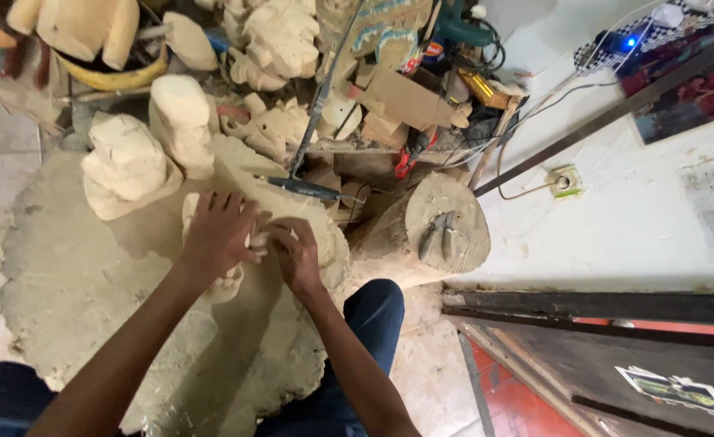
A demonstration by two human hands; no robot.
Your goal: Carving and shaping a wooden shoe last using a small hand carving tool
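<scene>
Our left hand lies flat over a pale wood carving, fingers spread and only slightly bent, pressing down on it rather than gripping; our right hand sits just beside it, fingers curled in and pinching the carving's edge, though we cannot tell whether a small tool is tucked inside them; the carving rests on a dusty stump worktop, near its far right edge; behind the hands stand two rough pale blocks, and a saw lies just beyond our right hand; on a smaller stump to the right lie pliers, well apart from both hands
</scene>
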